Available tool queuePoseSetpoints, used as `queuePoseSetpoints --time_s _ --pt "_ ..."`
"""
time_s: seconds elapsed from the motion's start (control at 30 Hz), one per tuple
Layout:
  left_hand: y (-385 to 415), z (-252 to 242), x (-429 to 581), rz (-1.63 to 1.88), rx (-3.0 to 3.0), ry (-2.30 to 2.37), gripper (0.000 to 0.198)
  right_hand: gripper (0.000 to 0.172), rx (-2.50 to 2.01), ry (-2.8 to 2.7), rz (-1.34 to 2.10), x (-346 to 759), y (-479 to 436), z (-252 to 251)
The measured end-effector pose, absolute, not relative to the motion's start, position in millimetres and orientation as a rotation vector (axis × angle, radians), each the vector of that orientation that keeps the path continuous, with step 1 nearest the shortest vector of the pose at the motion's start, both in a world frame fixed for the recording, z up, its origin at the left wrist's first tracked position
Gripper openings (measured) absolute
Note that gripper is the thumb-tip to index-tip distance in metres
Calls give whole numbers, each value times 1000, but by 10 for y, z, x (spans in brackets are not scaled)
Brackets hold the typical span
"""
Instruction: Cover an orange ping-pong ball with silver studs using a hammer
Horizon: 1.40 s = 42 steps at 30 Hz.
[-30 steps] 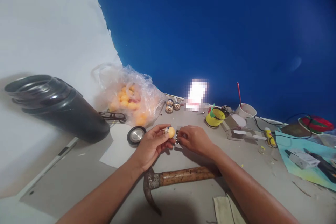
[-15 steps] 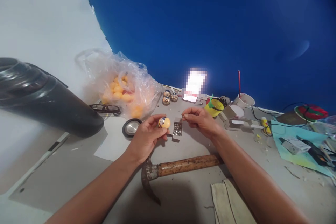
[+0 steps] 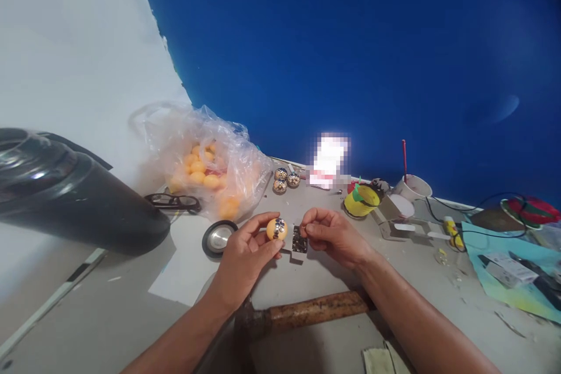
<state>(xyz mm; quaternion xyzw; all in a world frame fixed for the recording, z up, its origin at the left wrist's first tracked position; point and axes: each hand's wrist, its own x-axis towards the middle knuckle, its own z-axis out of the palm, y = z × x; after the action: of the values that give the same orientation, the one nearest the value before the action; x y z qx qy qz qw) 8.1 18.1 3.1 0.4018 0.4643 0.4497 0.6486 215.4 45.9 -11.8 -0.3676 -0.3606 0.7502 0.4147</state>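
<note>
My left hand (image 3: 254, 245) is closed round an orange ping-pong ball (image 3: 274, 232), gripping it between thumb and fingers. Shiny silver round studs cover the upper part of the ball. Just right of it lies a small open box (image 3: 299, 255) filled with shiny metal studs (image 3: 300, 238). My right hand (image 3: 331, 236) is at the box's right edge, thumb and fingertips pinched together; whatever sits between them is too small to make out. Behind the hands, several stud-covered balls (image 3: 280, 186) rest together on the table.
A clear plastic bag (image 3: 245, 169) of orange balls stands back left, beside glasses (image 3: 175, 203) and a big dark cylinder (image 3: 87, 187). A hammer (image 3: 319, 310) lies in front. A round metal lid (image 3: 218, 238), glowing phone (image 3: 326, 160), yellow cup (image 3: 362, 201) and white cup (image 3: 412, 188) surround the work.
My right hand has come down and left to the stud box, still pinched. The ball has turned in my left hand, showing its studs differently. The whole view has tilted slightly upward.
</note>
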Motion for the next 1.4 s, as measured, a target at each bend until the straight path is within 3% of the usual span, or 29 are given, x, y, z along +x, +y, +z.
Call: queuePoseSetpoints --time_s 0.37,1.4 --pt "160 -59 77 1110 951 1010 44 28 -877 -860 1918 2037 325 -93" --pt "119 7 118 1142 1059 1091 37 35 -1097 -851 1784 1863 239 11"
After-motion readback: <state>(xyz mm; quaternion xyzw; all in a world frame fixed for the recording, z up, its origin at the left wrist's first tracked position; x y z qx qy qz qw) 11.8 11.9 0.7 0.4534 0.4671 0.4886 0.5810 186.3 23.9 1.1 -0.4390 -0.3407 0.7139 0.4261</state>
